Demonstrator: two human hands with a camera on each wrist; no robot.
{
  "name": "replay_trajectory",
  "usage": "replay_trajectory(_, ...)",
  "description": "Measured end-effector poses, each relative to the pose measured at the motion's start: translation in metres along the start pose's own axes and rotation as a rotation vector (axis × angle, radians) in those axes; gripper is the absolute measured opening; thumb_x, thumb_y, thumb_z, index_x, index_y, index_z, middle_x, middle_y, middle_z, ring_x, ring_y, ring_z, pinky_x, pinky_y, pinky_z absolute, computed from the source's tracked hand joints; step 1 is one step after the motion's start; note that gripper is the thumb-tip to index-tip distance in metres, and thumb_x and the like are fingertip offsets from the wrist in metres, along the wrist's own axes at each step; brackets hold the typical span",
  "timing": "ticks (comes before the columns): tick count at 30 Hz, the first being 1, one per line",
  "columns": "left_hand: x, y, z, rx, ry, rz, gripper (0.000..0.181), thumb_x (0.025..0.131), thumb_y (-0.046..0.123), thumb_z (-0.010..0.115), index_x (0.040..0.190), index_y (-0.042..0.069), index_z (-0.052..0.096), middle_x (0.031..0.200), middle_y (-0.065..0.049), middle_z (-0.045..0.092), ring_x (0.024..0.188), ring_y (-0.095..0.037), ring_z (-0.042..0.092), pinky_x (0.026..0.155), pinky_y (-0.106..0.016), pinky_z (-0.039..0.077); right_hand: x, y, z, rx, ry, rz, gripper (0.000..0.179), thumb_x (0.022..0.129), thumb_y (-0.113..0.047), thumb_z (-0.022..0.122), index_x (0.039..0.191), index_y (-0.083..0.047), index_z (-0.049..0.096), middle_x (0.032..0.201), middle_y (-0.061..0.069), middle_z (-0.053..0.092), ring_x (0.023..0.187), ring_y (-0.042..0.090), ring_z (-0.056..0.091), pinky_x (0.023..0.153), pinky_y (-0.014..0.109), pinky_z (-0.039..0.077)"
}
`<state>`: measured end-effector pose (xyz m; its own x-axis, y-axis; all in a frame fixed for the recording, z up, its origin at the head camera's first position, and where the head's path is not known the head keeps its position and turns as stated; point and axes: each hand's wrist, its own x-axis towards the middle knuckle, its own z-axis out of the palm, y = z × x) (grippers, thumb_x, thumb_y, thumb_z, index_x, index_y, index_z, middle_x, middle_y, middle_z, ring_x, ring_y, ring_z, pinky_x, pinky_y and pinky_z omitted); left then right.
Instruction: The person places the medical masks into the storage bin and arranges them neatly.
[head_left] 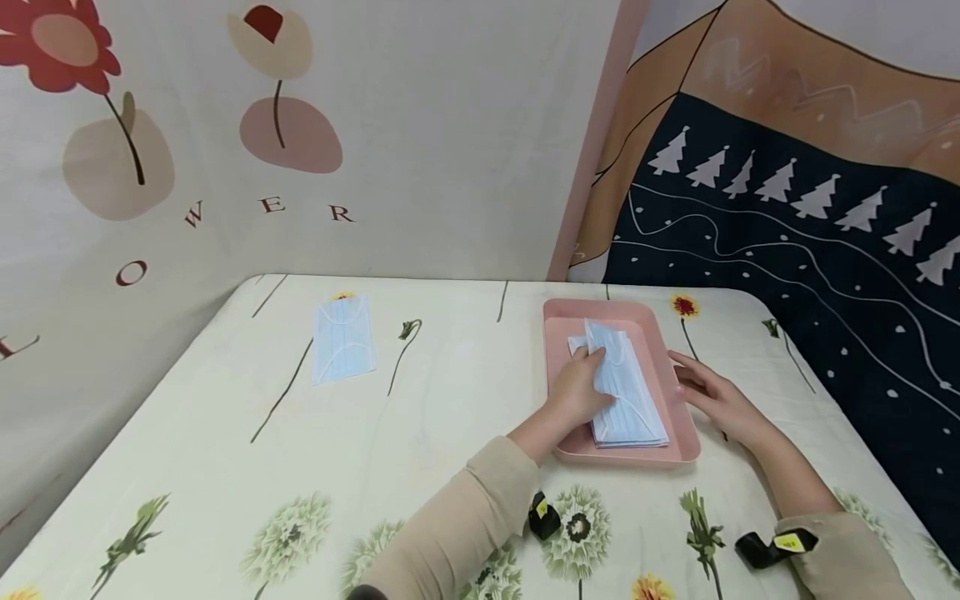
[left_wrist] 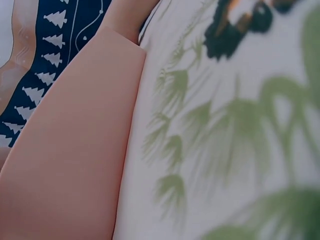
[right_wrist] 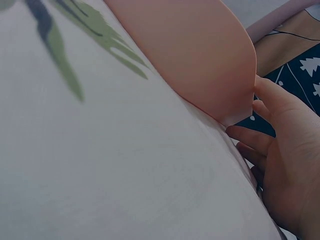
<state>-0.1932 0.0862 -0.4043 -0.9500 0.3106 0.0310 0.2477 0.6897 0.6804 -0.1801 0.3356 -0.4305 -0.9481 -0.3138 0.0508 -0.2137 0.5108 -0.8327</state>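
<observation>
A pink tray [head_left: 559, 454] holds a stack of light-blue pleated face masks [head_left: 630, 408]. My left hand [head_left: 573, 393] reaches over the tray's left side and pinches a mask at the stack's left edge, thumb on top. How many masks it holds, I cannot tell. At the tray's right side, my right hand [head_left: 723, 406] rests its loosely bent fingertips against the outer wall. The right wrist view shows this hand [right_wrist: 292, 145] by the tray's corner [right_wrist: 210, 65]. A single face mask [head_left: 343, 340] lies flat on the table's far left. In the left wrist view the tray wall [left_wrist: 75, 145] hides most of the hand.
A white flower-print cloth [head_left: 450, 400] covers the table. Behind it hangs a pale curtain [head_left: 450, 167] with flowers and letters, and to the right a dark cloth [head_left: 750, 225] with white trees. Black straps with yellow labels [head_left: 789, 542] sit at both wrists.
</observation>
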Motion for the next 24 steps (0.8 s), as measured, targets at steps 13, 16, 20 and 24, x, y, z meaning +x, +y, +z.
replay_trajectory(13, -0.0033, 0.0019, 0.0021, 0.254, -0.056, -0.057, 0.067, 0.085, 0.035, 0.073, 0.143, 0.013, 0.047, 0.138, -0.012, 0.040, 0.116, -0.019, 0.042, 0.087, -0.031, 0.041, 0.0004, -0.0021, -0.0007, -0.014, -0.001, 0.041, 0.061, 0.100, -0.027, 0.052, 0.153, -0.013, 0.024, 0.140, 0.025, 0.043, 0.120, 0.012, 0.044, 0.087, 0.008, 0.035)
replay_trajectory(16, -0.0040, 0.0025, 0.0025, 0.291, -0.067, -0.063, 0.067, 0.086, 0.038, 0.071, 0.143, 0.014, 0.047, 0.135, -0.013, 0.040, 0.110, -0.018, 0.041, 0.082, -0.029, 0.038, 0.0000, -0.0025, -0.0006, -0.021, 0.001, 0.045, 0.062, 0.100, -0.027, 0.052, 0.153, -0.013, 0.024, 0.139, 0.025, 0.043, 0.123, 0.025, 0.044, 0.087, 0.008, 0.035)
replay_trajectory(20, -0.0041, 0.0036, 0.0025, 0.345, -0.083, -0.066, 0.067, 0.087, 0.041, 0.068, 0.144, 0.016, 0.045, 0.133, -0.013, 0.039, 0.106, -0.018, 0.039, 0.080, -0.027, 0.036, -0.0002, -0.0029, -0.0004, -0.022, 0.002, 0.045, 0.062, 0.100, -0.027, 0.052, 0.153, -0.013, 0.024, 0.139, 0.025, 0.043, 0.125, 0.034, 0.042, 0.086, 0.007, 0.034)
replay_trajectory(24, -0.0041, 0.0044, 0.0023, 0.395, -0.096, -0.065, 0.067, 0.087, 0.044, 0.066, 0.145, 0.017, 0.044, 0.130, -0.014, 0.040, 0.102, -0.019, 0.038, 0.077, -0.027, 0.035, -0.0005, -0.0040, 0.0000, -0.016, 0.001, 0.048, 0.062, 0.100, -0.028, 0.052, 0.153, -0.013, 0.023, 0.139, 0.026, 0.042, 0.126, 0.038, 0.041, 0.086, 0.007, 0.034)
